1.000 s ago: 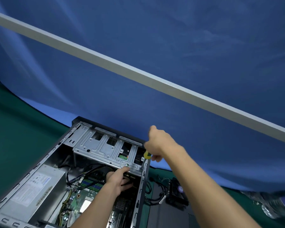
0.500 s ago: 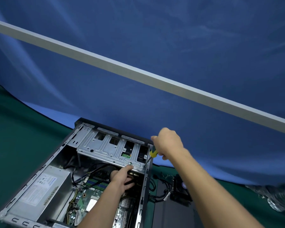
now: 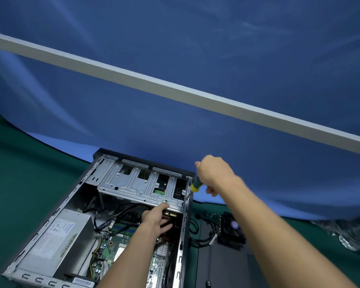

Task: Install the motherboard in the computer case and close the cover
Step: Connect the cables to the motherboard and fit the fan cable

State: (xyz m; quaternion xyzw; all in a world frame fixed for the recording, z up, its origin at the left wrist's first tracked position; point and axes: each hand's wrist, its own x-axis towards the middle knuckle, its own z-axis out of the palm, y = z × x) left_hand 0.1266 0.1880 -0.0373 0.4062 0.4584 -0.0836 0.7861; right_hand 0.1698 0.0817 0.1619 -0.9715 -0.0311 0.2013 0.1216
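Observation:
The open computer case (image 3: 50, 217) lies on its side on a green mat, and the green motherboard (image 3: 110, 246) lies inside it. My right hand (image 3: 214, 173) grips a screwdriver (image 3: 192, 189) with a green and yellow handle, its tip at the right corner of the silver drive cage (image 3: 133, 183). My left hand (image 3: 156, 219) reaches into the case, fingers extended under the front edge of the cage and touching it. The dark side cover (image 3: 222, 265) lies flat to the right of the case.
A silver power supply (image 3: 56, 242) fills the case's left side. A black fan (image 3: 233, 229) with cables sits on the cover's far end. A clear plastic bottle (image 3: 353, 233) lies at the far right. Blue cloth and a white bar stand behind.
My right hand has brought the screwdriver down and left, its tip now at the drive cage's right corner. My left hand stays under the cage. The view has shifted slightly.

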